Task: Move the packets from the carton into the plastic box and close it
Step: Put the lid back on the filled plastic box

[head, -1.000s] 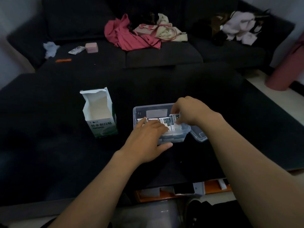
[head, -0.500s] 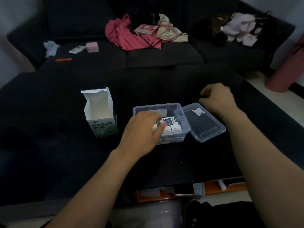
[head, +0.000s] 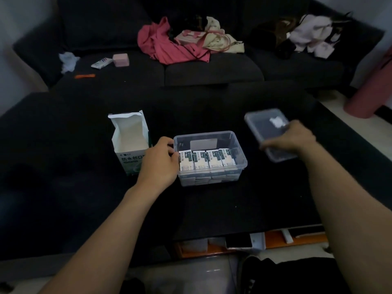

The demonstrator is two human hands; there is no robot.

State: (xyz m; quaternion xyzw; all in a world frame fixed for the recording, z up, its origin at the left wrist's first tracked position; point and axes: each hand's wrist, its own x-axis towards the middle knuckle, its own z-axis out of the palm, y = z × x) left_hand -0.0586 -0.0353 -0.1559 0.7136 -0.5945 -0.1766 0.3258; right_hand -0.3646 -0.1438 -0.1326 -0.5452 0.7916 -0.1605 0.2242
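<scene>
Lid (head: pixel 267 132) (motion-blurred), right fingers hidden

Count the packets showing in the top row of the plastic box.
4 packets stand side by side along the near side of the plastic box, running from its left wall rightward. More lie stacked beneath them, too blurred to count.
</scene>
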